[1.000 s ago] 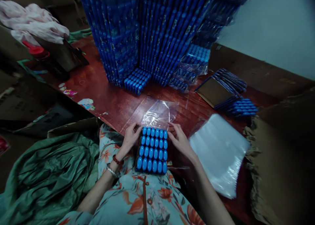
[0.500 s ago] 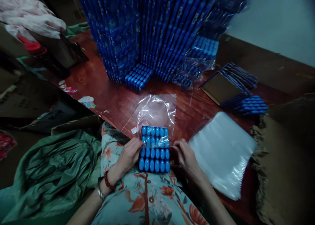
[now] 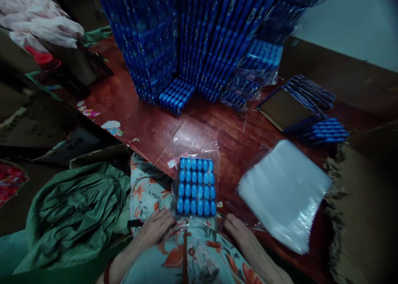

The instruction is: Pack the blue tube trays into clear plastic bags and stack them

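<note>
- Shirt (image 3: 199,259), floral: nearest, under the near end of the bag (image 3: 199,152).
- Left hand (image 3: 158,224): fingers curled narrow by the bag's near left corner; I cannot tell whether they pinch the film.
- Right hand (image 3: 235,229): also curled narrow, by the near right corner; its grip is equally unclear.
- Pack (image 3: 196,187): between and just beyond the hands, inside the bag, blue pieces facing up. An uneven tug could split the thin film or snag it on a corner; lying near the edge of the surface (image 3: 211,128), the pack could probably slip lapward.
- Film stack (image 3: 286,192): on the surface, right of the pack; a brush from the right forearm might fan it out.
- Cards (image 3: 281,110): farther right, beside more blue packs.
- Stacks (image 3: 152,39): farthest, tall and blue, with one small pile in front. A knock to the surface could perhaps topple them; their tops are cut off.
- Hard to make out: the fingertips, the bag's near opening, the pack's underside, and the dim left side.
</note>
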A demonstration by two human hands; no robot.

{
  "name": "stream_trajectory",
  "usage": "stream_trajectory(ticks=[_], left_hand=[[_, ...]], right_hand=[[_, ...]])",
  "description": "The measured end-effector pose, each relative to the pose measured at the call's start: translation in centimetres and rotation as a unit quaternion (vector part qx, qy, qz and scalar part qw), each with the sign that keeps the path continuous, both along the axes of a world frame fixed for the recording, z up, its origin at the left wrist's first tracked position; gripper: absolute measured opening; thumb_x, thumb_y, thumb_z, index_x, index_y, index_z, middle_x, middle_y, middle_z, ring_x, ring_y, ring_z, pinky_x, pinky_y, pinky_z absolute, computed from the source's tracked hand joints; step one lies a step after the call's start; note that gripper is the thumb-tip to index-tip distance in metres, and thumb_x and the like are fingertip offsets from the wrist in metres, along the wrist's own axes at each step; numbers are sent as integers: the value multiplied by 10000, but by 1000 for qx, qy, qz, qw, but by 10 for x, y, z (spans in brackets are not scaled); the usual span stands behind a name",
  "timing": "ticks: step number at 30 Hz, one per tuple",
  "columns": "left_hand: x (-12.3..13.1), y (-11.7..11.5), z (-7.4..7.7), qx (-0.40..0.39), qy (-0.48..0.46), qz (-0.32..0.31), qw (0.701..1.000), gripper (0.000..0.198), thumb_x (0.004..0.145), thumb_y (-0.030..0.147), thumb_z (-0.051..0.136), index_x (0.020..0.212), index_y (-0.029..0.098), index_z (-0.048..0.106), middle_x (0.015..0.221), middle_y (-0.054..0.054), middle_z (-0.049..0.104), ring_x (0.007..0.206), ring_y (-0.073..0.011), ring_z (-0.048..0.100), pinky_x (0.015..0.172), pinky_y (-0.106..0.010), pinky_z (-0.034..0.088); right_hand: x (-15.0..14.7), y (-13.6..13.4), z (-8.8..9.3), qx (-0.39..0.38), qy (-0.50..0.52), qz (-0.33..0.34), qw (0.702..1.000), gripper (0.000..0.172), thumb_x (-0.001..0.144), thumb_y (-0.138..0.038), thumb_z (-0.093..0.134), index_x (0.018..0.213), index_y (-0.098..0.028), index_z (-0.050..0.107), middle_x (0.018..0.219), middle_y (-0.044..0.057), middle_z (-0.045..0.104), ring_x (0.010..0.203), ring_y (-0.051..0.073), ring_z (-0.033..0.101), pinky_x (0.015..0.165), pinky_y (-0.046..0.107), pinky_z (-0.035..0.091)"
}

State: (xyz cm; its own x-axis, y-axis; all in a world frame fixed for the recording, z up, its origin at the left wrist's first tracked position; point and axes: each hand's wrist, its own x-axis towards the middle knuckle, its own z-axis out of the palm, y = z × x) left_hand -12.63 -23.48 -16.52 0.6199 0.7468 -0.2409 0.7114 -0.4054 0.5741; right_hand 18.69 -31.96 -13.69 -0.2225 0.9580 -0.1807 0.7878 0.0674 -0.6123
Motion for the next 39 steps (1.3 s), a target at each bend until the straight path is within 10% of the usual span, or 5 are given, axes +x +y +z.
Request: stream_trajectory(ticks=[4, 10, 22, 30, 39], left_hand=[[15, 20, 25, 1, 104, 33, 994, 389, 704, 269, 555, 1071, 142, 579, 1064, -161, 644, 1003, -305, 595, 846, -403, 477], [49, 58, 65, -58, 197, -53, 977, 271, 858, 100, 383, 993, 153, 612, 995, -137, 690, 968, -252, 632, 873, -372, 451], [36, 158, 185, 315, -33, 52, 947, 212, 869, 186, 474, 688, 176, 584, 656, -43, 595, 667, -187, 533, 623, -300, 383], [63, 193, 168, 44, -527, 276, 803, 168, 675, 308, 749, 693, 153, 686, 760, -16, 682, 739, -139, 603, 714, -248, 463], [79, 202, 173, -96, -698, 276, 654, 161, 667, 302, 761, 701, 148, 726, 738, -31, 717, 758, -128, 638, 809, -250, 475]], right_hand=[[-13, 21, -4, 44, -111, -7, 993, 529, 812, -316, 521, 1323, -202, 449, 1304, 170, 533, 1156, 313, 550, 907, 491, 486], [-27, 63, 7, 167, -174, 28, 970, 214, 865, -153, 392, 855, -205, 600, 699, 56, 641, 665, 200, 596, 697, 339, 456], [-10, 175, 132, 467, 114, -157, 863, 105, 819, -142, 569, 758, -204, 627, 931, 44, 671, 858, 171, 631, 736, 302, 489], [-35, 243, 125, 329, 498, -261, 758, 211, 784, -312, 649, 772, -205, 468, 662, -38, 663, 536, 136, 637, 560, 272, 522], [-41, 267, 139, 427, 440, -316, 724, 186, 791, -302, 637, 863, -194, 503, 645, -27, 623, 526, 152, 617, 557, 318, 532]])
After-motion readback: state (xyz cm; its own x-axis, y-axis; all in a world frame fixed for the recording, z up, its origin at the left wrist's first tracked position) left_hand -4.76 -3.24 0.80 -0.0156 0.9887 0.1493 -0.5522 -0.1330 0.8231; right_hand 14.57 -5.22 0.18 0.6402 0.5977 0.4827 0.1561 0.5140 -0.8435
